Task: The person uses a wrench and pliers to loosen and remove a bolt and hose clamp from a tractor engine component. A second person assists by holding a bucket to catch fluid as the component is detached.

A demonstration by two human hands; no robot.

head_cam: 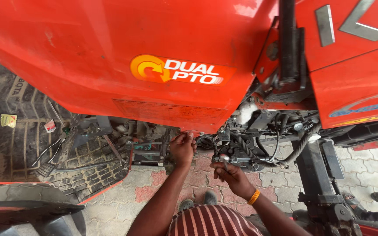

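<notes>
My left hand [183, 147] reaches under the lower edge of the orange tractor body panel [110, 65] and pinches something small at the panel's rim [189, 131]; what it is I cannot make out. My right hand [229, 172], with an orange band on the wrist, is closed around a small shiny metal tool or part [223, 157]. That piece sits against the dark engine parts [241, 153], among black corrugated hoses [250, 155].
A black ribbed footplate with pedals [82, 168] lies to the left. Black frame posts and brackets [316, 175] stand to the right. Paved red and grey blocks [276, 179] lie underneath. My striped shirt [211, 223] and my feet [197, 202] show at the bottom.
</notes>
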